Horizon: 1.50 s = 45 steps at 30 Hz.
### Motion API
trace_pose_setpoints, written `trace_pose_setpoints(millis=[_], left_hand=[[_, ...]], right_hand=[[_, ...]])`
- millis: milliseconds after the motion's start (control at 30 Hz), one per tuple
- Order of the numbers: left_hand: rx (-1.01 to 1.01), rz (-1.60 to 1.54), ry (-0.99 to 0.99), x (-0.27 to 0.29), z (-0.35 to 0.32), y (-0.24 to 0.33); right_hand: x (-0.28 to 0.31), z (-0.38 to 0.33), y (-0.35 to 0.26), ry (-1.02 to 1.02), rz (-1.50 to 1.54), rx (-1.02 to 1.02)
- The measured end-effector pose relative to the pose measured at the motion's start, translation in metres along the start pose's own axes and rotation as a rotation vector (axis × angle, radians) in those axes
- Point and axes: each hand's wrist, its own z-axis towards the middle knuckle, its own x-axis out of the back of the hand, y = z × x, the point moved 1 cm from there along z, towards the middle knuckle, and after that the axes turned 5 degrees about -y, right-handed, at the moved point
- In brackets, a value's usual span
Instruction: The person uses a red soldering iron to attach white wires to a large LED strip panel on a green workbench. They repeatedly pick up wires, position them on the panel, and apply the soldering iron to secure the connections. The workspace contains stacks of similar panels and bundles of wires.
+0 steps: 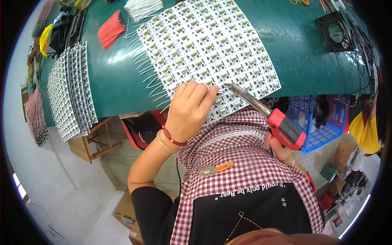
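A large white panel of small circuit boards point(208, 45) lies on the green table mat point(114, 81), with thin white wires sticking out along its left edge. My left hand point(192, 108) rests on the panel's near edge, fingers curled and pinched together at a wire there. My right hand point(281, 151) grips a red-handled soldering iron point(281, 126). Its metal tip reaches the panel edge just right of my left fingertips.
A stack of more circuit panels point(71, 90) overhangs the table's left edge. Red wire bundles point(111, 29) and white wire bundles point(141, 8) lie at the back. A small black fan point(335, 32) sits far right. Blue crate point(314, 118) and wooden stool point(92, 143) stand below the table.
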Motion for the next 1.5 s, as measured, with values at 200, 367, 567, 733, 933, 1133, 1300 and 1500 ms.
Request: trace_pose_setpoints(millis=[200,367,567,733,933,1133,1300,1500], left_hand=[[-0.007,-0.002,-0.007,-0.002,0.001,0.0],[0.0,-0.023,-0.023,0.0,0.003,-0.001],[-0.01,-0.016,-0.041,0.002,0.006,0.001],[-0.014,-0.024,-0.037,0.001,0.006,0.001],[-0.031,-0.002,-0.023,-0.001,0.005,0.0],[-0.05,-0.011,-0.003,-0.003,0.003,-0.001],[-0.044,-0.002,-0.008,-0.001,0.003,0.0],[-0.037,-0.006,-0.016,-0.001,-0.001,-0.001]], right_hand=[[-0.003,0.0,0.0,0.078,-0.077,-0.059],[0.0,0.0,-0.001,0.042,-0.196,-0.06],[0.0,-0.009,0.007,0.094,-0.123,-0.062],[0.003,-0.006,0.004,0.055,-0.154,-0.08],[0.0,-0.002,0.0,0.069,-0.135,-0.086],[0.0,-0.004,0.002,0.073,-0.143,-0.113],[0.002,-0.006,0.0,0.044,-0.082,-0.102],[-0.007,-0.004,-0.003,0.021,-0.063,-0.117]])
